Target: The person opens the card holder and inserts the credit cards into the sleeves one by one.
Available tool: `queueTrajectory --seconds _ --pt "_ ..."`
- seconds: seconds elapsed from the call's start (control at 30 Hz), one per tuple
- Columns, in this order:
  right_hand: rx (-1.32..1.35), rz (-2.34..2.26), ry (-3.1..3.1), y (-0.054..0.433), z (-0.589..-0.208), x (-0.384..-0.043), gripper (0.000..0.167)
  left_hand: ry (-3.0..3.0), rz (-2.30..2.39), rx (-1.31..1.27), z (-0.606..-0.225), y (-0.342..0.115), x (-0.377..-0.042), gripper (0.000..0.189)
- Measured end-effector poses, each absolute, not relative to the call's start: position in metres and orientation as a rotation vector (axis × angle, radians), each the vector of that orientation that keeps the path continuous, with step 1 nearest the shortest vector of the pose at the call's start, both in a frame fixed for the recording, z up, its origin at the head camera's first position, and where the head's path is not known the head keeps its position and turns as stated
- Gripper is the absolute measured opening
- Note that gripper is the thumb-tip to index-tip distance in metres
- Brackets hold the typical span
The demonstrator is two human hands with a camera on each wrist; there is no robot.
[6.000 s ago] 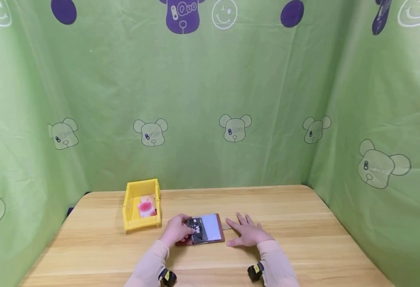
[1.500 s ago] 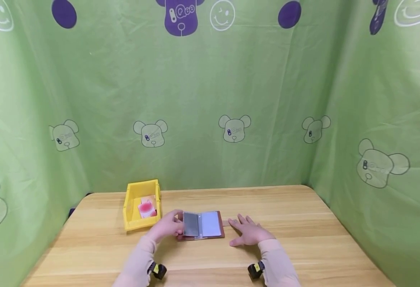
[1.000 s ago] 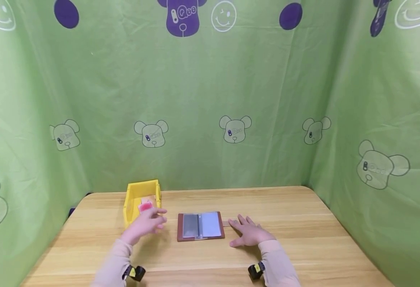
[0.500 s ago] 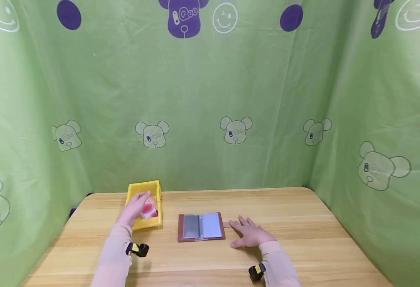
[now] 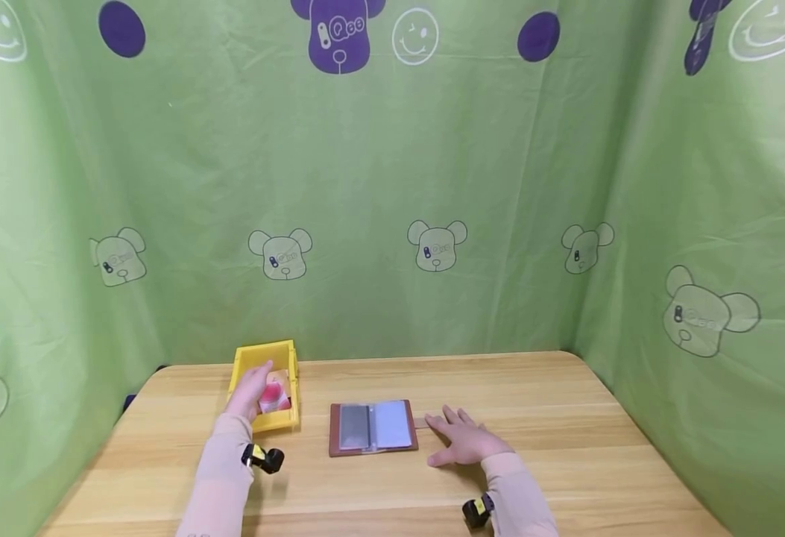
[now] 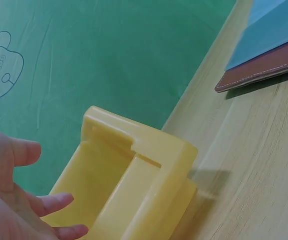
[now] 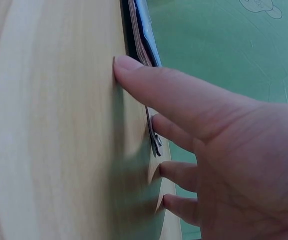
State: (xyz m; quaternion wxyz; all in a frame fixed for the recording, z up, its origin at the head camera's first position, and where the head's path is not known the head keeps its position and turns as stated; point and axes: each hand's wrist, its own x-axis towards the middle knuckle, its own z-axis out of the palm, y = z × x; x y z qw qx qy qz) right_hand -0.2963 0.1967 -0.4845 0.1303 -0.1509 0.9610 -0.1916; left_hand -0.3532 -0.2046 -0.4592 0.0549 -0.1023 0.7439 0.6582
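Note:
My left hand [image 5: 250, 389] reaches over the left side of a yellow bin [image 5: 275, 423], fingers loosely extended. Inside the bin lie pink-and-white cards [image 5: 273, 397], partly hidden by the hand in the head view. In the left wrist view, the thumb and fingers of the left hand [image 6: 14, 192] are spread apart, and no object shows between them. A brown card holder [image 5: 335, 432] lies open on the table, a dark grey sleeve on its left and a pale blue one on its right. My right hand [image 5: 464, 438] rests with spread fingers beside it, index fingertip at its strap [image 5: 422, 423].
The wooden table [image 5: 365, 492] reaches back to a green curtain [image 5: 352, 306] that also closes both sides. Black wrist cameras [image 5: 478, 510] sit on both sleeves. The bin stands near the back left of the table.
Six seconds ago my left hand held a black VIP card at the left sleeve. It has since left the card holder and moved left into the bin. My right hand stays almost still.

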Motion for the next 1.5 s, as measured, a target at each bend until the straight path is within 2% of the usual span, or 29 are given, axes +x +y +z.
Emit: queueTrajectory --seconds 0.63,0.97,1.1,1.33,1.5 --pt "-0.435 -0.551 2.784 0.195 -0.480 -0.293 0.083 2.502 2.060 -0.479 -0.472 -0.196 -0.360 0.054" --pt "-0.432 -0.562 2.780 0.196 -0.481 -0.293 0.083 2.534 1.848 -0.490 -0.478 -0.204 -0.365 0.067" --pt "-0.435 -0.562 2.779 0.196 -0.481 -0.294 0.083 2.552 1.816 -0.463 -0.474 -0.206 -0.366 0.071" --pt "-0.438 -0.558 2.783 0.196 -0.482 -0.294 0.083 2.640 1.786 -0.410 -0.451 -0.209 -0.358 0.066" --pt "-0.438 -0.558 2.781 0.196 -0.482 -0.294 0.082 2.624 1.865 -0.383 -0.435 -0.214 -0.353 0.072"
